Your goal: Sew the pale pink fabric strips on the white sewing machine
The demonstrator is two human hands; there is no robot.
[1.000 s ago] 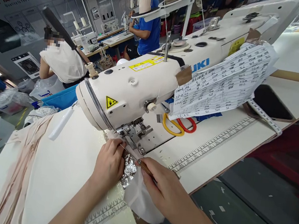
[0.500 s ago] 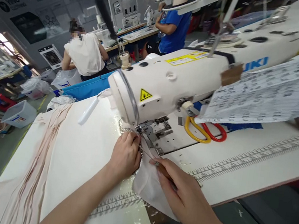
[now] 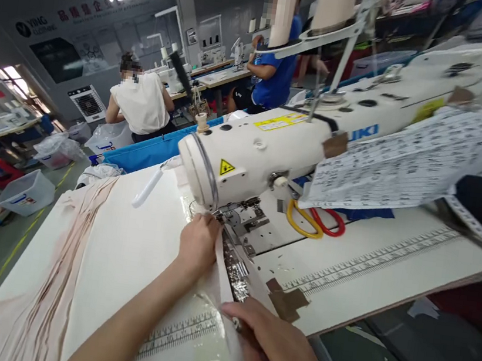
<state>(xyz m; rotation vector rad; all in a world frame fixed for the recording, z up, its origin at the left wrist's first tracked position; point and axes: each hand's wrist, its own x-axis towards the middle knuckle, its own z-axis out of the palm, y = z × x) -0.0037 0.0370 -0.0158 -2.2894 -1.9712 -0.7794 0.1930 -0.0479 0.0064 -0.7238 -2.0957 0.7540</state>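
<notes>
A white sewing machine (image 3: 249, 152) stands on the worktable, its needle area just past my fingers. My left hand (image 3: 200, 241) is closed, with curled fingertips on the pale fabric strip (image 3: 223, 276) beside the presser foot. Nearer to me, my right hand (image 3: 268, 344) pinches the same strip, which runs down over the table's front edge. A small metal piece (image 3: 236, 323) shows between its thumb and fingers; most of it is hidden in the palm. Shiny metallic tape (image 3: 240, 275) lies between the hands, right of the strip.
Folded pale pink fabric (image 3: 64, 258) lies at the left, near a white plastic handle-like piece (image 3: 147, 187). Yellow-and-red-handled scissors (image 3: 307, 220) and a printed sheet (image 3: 385, 164) are at the right. Printed rulers (image 3: 373, 254) run along the table. Two people sit or stand beyond.
My right hand has moved down toward the table's front edge, drawing the strip out straight. The metallic tape is now uncovered. My left hand stays by the needle; the view has shifted slightly.
</notes>
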